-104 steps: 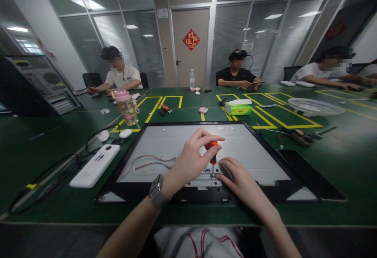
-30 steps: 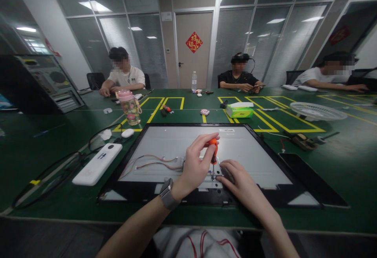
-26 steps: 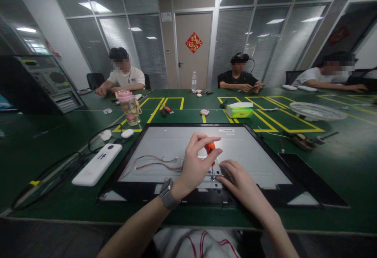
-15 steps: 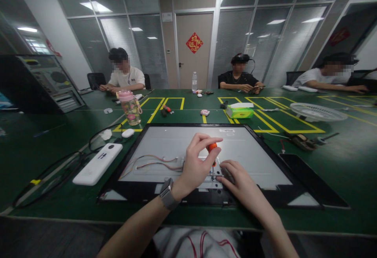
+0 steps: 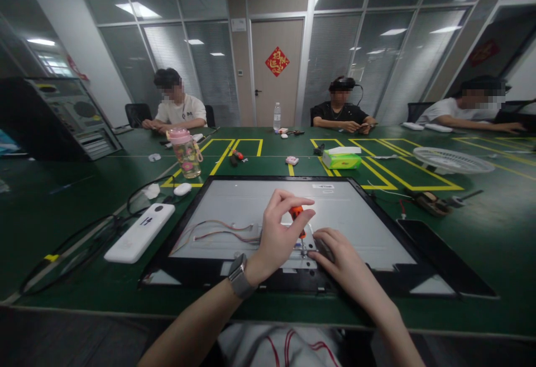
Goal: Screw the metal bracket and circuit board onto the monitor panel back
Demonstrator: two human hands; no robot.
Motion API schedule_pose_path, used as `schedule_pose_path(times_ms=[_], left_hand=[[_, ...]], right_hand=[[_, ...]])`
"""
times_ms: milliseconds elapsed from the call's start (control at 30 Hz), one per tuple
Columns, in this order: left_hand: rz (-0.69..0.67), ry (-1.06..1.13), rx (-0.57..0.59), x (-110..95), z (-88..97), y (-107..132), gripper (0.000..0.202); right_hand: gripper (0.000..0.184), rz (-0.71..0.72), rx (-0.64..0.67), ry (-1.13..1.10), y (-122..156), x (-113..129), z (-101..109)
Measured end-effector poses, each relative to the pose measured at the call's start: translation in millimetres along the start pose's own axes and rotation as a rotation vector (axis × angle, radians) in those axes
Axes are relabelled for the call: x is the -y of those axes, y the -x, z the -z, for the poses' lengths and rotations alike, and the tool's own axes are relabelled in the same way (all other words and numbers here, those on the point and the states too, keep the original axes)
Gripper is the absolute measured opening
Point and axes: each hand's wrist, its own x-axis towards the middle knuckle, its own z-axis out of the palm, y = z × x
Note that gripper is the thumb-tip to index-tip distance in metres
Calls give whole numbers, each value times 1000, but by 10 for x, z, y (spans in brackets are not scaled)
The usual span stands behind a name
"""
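Note:
A black-framed monitor panel (image 5: 368,210) lies face down on the green table, its grey metal back up. My left hand (image 5: 278,236) is closed around a small orange-handled screwdriver (image 5: 298,213) that stands upright, its tip on a small board near the panel's front edge. My right hand (image 5: 335,252) rests beside the tip, fingers curled and pressing on the panel. Thin coloured wires (image 5: 213,230) run across the panel to the left of my hands.
A white box (image 5: 140,233) and black cables (image 5: 84,238) lie left of the panel, a dark flat panel (image 5: 444,255) to its right. Farther back are a pink-lidded bottle (image 5: 185,152), a green tissue pack (image 5: 341,159) and a white fan grille (image 5: 452,159). Three people sit across the table.
My left fingers have shifted around the screwdriver handle, turning it in place. My right hand has stayed by the tip.

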Motion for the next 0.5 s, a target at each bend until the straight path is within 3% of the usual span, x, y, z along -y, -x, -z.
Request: schedule_pose_path(times_ms=[200,500], left_hand=[[8,-29,45,-48,43,-6,33],[9,-14,-34,-6,-2,-26,7]], right_hand=[[14,-5,14,-8,-6,32,23],[15,-27,35,-15,-4,35,24]])
